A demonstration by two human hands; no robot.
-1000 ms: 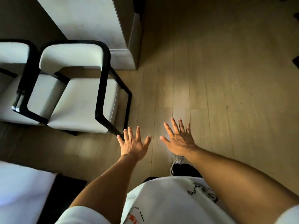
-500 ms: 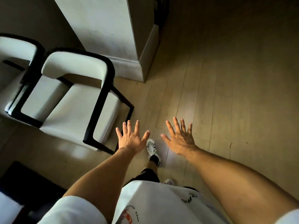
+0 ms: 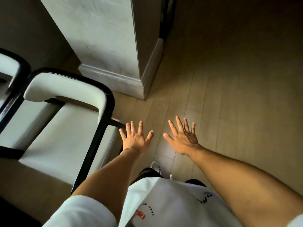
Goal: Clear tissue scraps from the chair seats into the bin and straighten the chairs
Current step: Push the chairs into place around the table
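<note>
Seen from the head camera, looking steeply down: left hand (image 3: 136, 139) stretched forward with all five fingers straight and fanned apart, holding nothing, palm down. Right hand (image 3: 183, 138) held the same way just beside it, fingers splayed wide, gripping nothing, a strip of floor visible between the two thumbs. Both hung in the air above the pale wooden plank floor (image 3: 229, 95), touching nothing. To the left, a cream-cushioned chair with a curved black frame (image 3: 65, 128), its padded backrest toward the top of the view and its seat bare of any visible tissue scrap; left fingertips overlapped the chair's black side rail in the view, though contact could not be told. Further left, at the edge of the view, a second chair of the same cream cushion and black frame (image 3: 11, 69), only partly visible, standing close against the first. Behind the chairs, a white square pillar with a moulded skirting base (image 3: 106, 46), its corner near the nearer chair's backrest. Lower down, a white printed T-shirt (image 3: 172, 202), and below the hands a white-soled sneaker (image 3: 155, 166) on the floor. No bin anywhere in view.
</note>
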